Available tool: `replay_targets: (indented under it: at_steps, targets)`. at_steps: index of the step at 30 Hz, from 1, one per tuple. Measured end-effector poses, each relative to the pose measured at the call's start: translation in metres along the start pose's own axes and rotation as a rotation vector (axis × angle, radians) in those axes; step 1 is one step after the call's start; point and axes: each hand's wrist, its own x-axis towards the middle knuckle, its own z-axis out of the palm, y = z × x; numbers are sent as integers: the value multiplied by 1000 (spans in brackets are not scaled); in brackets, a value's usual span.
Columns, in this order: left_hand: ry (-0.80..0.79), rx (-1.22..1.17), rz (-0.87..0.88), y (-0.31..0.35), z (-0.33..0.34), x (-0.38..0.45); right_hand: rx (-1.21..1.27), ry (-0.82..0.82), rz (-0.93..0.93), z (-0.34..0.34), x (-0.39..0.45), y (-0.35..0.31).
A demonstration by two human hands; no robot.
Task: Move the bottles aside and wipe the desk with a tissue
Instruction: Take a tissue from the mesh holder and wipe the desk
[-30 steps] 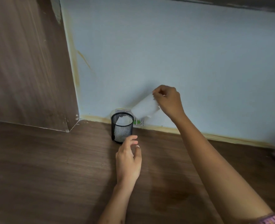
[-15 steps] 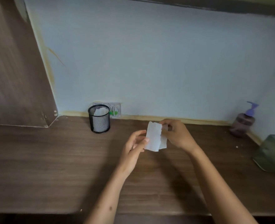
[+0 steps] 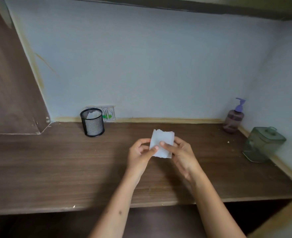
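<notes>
A white tissue with a torn top edge is held upright above the middle of the brown wooden desk. My left hand pinches its left edge and my right hand pinches its right side, thumb across the front. A pump bottle with a purple top stands at the back right corner by the wall. A greenish lidded container sits on the desk's right end, close to the side wall.
A black mesh cup with white paper inside stands at the back left, in front of a wall socket. A wooden side panel rises on the left. The desk's front edge runs below my forearms.
My right hand pulled the tissue from the mesh cup area and brought it down to mid-desk. My left hand came up and took hold of it. The view shifted right, revealing the bottle and container.
</notes>
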Motion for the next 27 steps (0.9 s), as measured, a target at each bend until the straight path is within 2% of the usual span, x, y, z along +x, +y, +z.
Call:
replay_targets:
  at_steps: [4,6,10,12,14,16,19,21,25,27]
  targets:
    - [-20,86,31,-2,-6,-1,190,169,152,-26,3,3]
    - [20,119,73,-5,-19,5,116,342,112,-51,7,1]
    - [137,264,196,-13,-51,22,-418,778,-23,-103,12,-6]
    - [181,335,234,-17,-59,33,-752,877,-100,-122,13,-9]
    - [212,401,264,-20,-64,41,-1049,880,-135,-133,18,-8]
    - [227,464,296,-24,-68,48,-1290,748,-94,-133,29,-2]
    - [231,510,343,-31,-74,56,-1565,343,-2,-110,47,12]
    - [248,513,362,-33,-76,60,-1584,106,-68,-84,54,24]
    - [260,520,369,-34,-76,63,-1466,-297,-284,-24,50,43]
    - [261,522,361,-34,-76,62,-1406,-383,-334,-11,48,47]
